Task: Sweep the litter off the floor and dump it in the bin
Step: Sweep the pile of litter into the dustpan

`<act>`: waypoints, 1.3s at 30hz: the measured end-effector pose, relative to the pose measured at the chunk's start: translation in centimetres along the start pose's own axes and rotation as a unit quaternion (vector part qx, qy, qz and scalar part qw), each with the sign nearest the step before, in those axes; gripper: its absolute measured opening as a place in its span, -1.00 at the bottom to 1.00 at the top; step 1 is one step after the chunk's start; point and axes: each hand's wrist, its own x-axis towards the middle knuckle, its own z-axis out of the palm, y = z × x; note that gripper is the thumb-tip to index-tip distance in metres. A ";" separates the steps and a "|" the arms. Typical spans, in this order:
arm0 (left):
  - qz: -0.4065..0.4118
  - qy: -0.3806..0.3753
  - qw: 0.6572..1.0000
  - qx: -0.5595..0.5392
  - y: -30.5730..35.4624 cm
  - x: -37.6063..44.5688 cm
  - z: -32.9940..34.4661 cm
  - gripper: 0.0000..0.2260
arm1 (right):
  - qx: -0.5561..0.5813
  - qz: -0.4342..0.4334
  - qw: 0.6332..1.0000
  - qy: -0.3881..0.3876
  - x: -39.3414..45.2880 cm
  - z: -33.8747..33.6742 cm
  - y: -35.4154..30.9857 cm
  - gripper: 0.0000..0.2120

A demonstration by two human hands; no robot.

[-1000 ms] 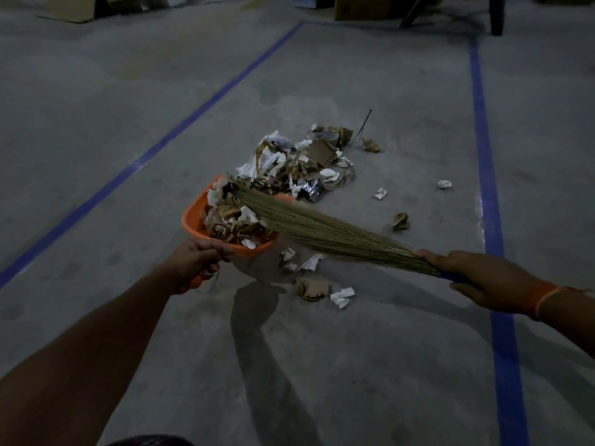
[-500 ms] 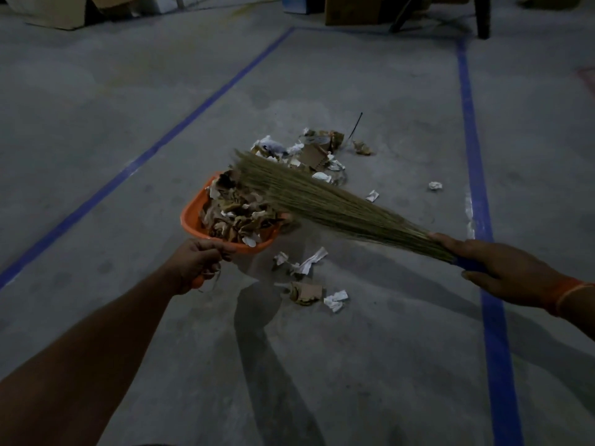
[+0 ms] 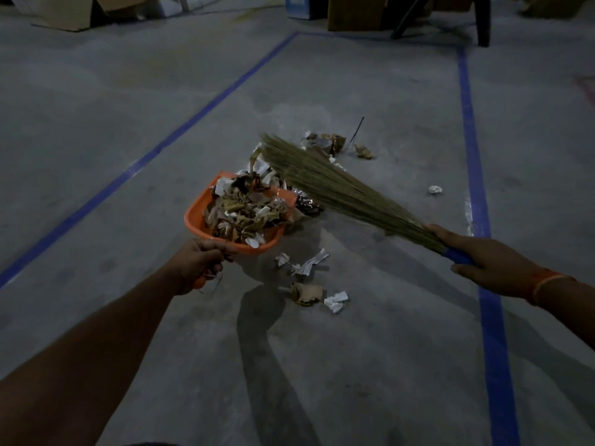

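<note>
Head view, dim light. Left hand (image 3: 198,263) grips the orange dustpan (image 3: 197,211) by its handle, fingers curled round it; only the handle's end shows below the fist. The pan is heaped with litter (image 3: 245,212) of paper and brown scraps, stacked above the rim; its open lip faces away and right, toward the broom.

Right hand (image 3: 486,263) holds the grass broom (image 3: 341,189) at its blue handle (image 3: 458,256), fingers wrapped round. An orange band (image 3: 547,284) sits on that wrist. The bristles fan out up-left; the tip is blurred and lies over the far loose pile (image 3: 325,143). Whether it touches the floor, cannot tell.

Loose litter on the concrete floor (image 3: 370,365):
- crumpled foil-like piece (image 3: 307,204) just beside the pan's lip
- white scraps (image 3: 304,263) and a brown wad (image 3: 306,292) just below the pan, near its shadow
- one white ball (image 3: 434,189) apart, near the right line
- thin dark stick (image 3: 357,128) by the far pile

Edges: left blue line (image 3: 145,159) runs diagonally, right blue line (image 3: 476,188) nearly straight; all litter lies between them. Bare floor is open on the near side and to the left. Cardboard boxes (image 3: 354,11) and a dark furniture leg (image 3: 483,20) bound the far end.
</note>
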 end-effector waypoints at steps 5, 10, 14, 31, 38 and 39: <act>0.008 -0.017 1.000 -0.006 0.6 0.7 1.2 -0.75 | -0.007 0.011 0.999 -0.030 2.2 1.1 -1.4 -0.21; 0.016 -0.026 1.000 -0.004 1.0 1.2 1.4 -0.72 | -0.004 -0.014 0.999 -0.030 2.4 1.3 -1.9 -0.19; 0.016 -0.038 0.999 0.001 2.0 1.4 1.5 -0.74 | -0.012 -0.016 0.999 -0.028 2.1 1.6 -0.9 -0.12; -0.041 -0.098 0.994 0.038 30.1 -5.5 11.5 -0.72 | 0.110 0.148 0.981 -0.056 -11.3 -21.7 -3.3 -0.19; -0.029 -0.155 0.987 0.041 48.2 -7.3 19.5 -0.65 | 0.133 0.217 0.966 -0.047 -19.0 -40.2 -1.3 -0.21; -0.022 -0.158 0.986 0.045 50.5 -7.6 21.0 -0.63 | 0.138 0.219 0.965 -0.047 -19.9 -42.4 -0.6 -0.19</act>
